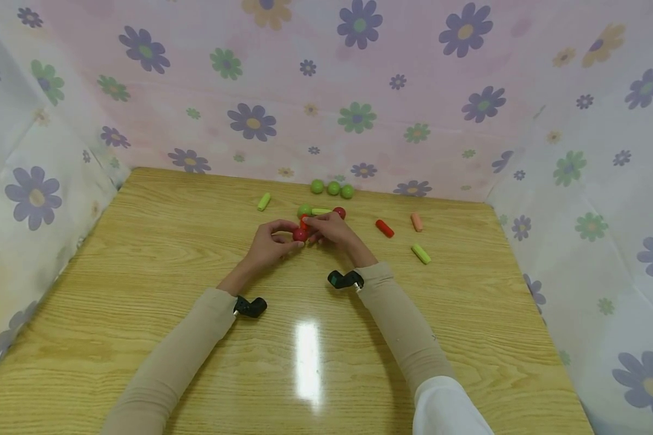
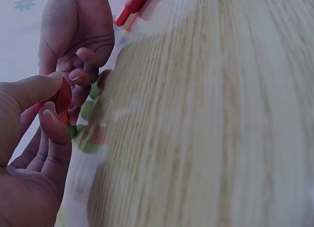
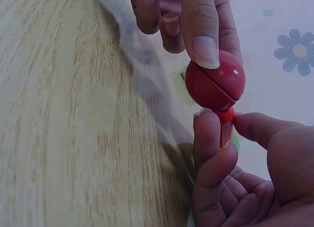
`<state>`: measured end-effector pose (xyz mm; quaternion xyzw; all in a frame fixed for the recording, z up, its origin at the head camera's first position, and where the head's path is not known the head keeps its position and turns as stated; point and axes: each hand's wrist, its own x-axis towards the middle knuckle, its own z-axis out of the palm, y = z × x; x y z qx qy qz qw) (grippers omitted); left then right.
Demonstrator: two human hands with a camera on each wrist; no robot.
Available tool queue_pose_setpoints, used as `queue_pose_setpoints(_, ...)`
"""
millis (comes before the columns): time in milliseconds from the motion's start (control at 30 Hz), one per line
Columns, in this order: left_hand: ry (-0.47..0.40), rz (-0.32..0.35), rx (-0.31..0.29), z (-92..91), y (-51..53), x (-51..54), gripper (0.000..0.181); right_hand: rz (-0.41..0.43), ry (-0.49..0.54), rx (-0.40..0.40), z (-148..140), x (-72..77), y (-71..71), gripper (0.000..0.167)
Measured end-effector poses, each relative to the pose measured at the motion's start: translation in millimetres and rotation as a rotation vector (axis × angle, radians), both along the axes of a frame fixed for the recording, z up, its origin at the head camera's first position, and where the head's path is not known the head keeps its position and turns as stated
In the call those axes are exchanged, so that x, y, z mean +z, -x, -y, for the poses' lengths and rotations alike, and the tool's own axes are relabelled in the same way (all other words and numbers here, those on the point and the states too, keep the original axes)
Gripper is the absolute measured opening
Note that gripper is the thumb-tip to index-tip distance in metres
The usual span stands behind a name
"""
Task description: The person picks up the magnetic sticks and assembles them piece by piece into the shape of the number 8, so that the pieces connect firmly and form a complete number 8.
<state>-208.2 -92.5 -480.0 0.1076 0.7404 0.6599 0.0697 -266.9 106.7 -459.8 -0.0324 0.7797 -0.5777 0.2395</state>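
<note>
My left hand (image 1: 271,246) pinches a dark red ball (image 3: 211,87) between thumb and fingers. A short red stick (image 3: 226,123) meets the ball's underside, and my right hand (image 1: 333,231) grips that stick with thumb and fingertips. At the stick's far end in the head view is a green ball (image 1: 305,210). From there a lime-green stick (image 1: 321,211) runs right toward a second red ball (image 1: 340,212), which my right hand partly covers. Whether every joint is fully seated cannot be told.
Three green balls (image 1: 334,188) sit in a row at the table's (image 1: 196,338) back edge. A lime stick (image 1: 263,202) lies to the left. On the right lie a red stick (image 1: 384,228), a salmon stick (image 1: 416,222) and another lime stick (image 1: 421,254). Flowered cloth (image 1: 283,78) surrounds the table.
</note>
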Motion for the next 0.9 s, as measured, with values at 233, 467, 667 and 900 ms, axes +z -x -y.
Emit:
queue_pose_setpoints(233, 0.009, -0.001, 0.009, -2.5, -0.3, -0.7, 0.033, 0.012, 0.002, 0.003, -0.3, 1.6, -0.6, 0.039)
queue_pose_setpoints(467, 0.007, 0.0, 0.014, -4.2, -0.8, 0.2, 0.033, 0.007, 0.005, 0.001, -0.2, 0.9, -0.6, 0.039)
queue_pose_setpoints(667, 0.019, 0.004, 0.016, -5.6, -1.3, 0.8, 0.032, -0.003, 0.009, 0.0, -1.6, -0.8, -1.1, 0.039)
queue_pose_setpoints(900, 0.059, -0.015, 0.021, -5.5, -2.1, 0.5, 0.03, -0.028, 0.011, 0.013, -5.3, -1.7, -2.7, 0.038)
